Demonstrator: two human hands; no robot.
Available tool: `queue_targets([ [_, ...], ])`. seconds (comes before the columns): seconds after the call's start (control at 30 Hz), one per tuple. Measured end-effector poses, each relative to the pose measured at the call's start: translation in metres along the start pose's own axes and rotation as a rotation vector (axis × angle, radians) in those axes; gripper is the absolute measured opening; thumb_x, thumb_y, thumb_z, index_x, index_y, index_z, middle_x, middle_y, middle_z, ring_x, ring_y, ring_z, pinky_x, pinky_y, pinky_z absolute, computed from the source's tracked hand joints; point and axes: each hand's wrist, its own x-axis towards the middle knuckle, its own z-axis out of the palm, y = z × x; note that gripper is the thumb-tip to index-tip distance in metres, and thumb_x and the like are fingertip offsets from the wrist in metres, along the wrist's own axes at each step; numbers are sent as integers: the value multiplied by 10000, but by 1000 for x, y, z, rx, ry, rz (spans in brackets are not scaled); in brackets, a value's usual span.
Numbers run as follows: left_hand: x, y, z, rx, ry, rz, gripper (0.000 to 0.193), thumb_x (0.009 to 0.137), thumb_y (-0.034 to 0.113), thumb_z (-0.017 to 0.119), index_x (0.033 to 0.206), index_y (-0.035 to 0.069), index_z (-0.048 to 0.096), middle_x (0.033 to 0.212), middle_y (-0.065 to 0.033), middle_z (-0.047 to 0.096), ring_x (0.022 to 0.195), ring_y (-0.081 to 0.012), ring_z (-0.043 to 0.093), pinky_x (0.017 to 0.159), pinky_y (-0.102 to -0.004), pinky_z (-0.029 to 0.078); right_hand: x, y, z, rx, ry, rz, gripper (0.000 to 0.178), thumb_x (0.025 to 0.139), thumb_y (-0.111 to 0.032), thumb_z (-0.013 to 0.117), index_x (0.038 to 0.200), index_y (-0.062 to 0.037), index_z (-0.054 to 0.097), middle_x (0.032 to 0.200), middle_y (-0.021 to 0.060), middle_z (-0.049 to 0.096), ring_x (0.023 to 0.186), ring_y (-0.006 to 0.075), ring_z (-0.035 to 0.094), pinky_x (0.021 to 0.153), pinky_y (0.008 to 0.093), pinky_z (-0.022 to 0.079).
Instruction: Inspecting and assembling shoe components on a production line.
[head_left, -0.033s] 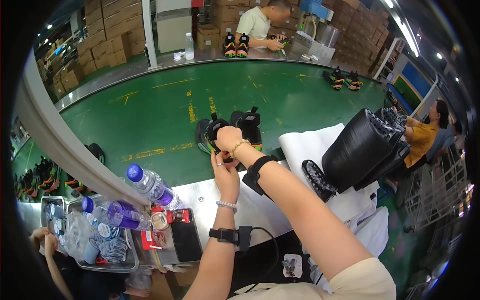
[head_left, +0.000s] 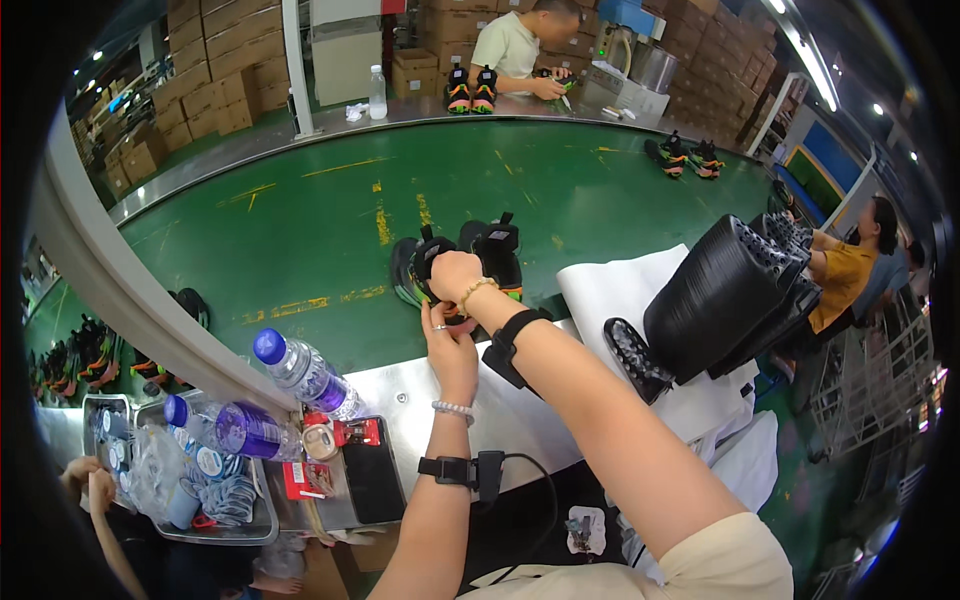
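A black sneaker (head_left: 430, 248) with orange and green trim rests on the green belt in front of me. My right hand (head_left: 457, 276) is closed at its upper, fingers bent into the shoe and mostly hidden. From the near side my left hand (head_left: 450, 345) grips the toe end, thumb and fingers around it. Just to the right stands a second black sneaker (head_left: 500, 252), touched by neither hand. A dark shoe part or sole (head_left: 404, 268) shows along the left side of the held sneaker; its link to that shoe is unclear.
Bottles (head_left: 310, 372), a black phone (head_left: 373, 478) and a tray (head_left: 265, 525) of small parts lie left. At right are a white sheet (head_left: 590, 290), a stack of black soles (head_left: 700, 300) and a single sole (head_left: 637, 360). A co-worker (head_left: 510, 50) sits across the belt.
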Motion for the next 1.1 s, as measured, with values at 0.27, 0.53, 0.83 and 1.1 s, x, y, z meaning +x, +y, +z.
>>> queue_targets([
  [0.27, 19, -15, -27, -237, 4, -205, 249, 733, -50, 533, 969, 13, 585, 1187, -181, 588, 844, -225, 647, 750, -307, 478, -28, -2, -33, 271, -179, 37, 425, 745, -397, 645, 982, -47, 697, 1001, 167, 674, 955, 318, 648, 826, 394, 513],
  [0.53, 80, -2, -27, 185, -103, -60, 640, 714, 138, 730, 1267, 25, 427, 958, -158, 669, 919, -238, 640, 799, -340, 486, -118, 34, -8, 559, 121, -13, 447, 812, -490, 559, 897, -59, 641, 795, 186, 664, 770, 336, 655, 682, 430, 513],
  [0.83, 136, 19, -25, 296, -814, -75, 538, 636, 239, 826, 1060, -16, 615, 1024, -122, 654, 928, -202, 616, 860, -324, 481, -122, 19, 38, 993, 126, -9, 442, 823, -348, 609, 1098, -51, 429, 846, 229, 645, 790, 402, 621, 683, 467, 482],
  [1.1, 122, 19, -19, 839, -447, 80, 464, 588, 338, 793, 898, 14, 676, 849, -187, 683, 808, -333, 665, 747, -391, 532, -126, 13, 36, 917, 115, 11, 345, 845, -306, 570, 1046, -72, 415, 726, 191, 637, 697, 394, 620, 607, 491, 474],
])
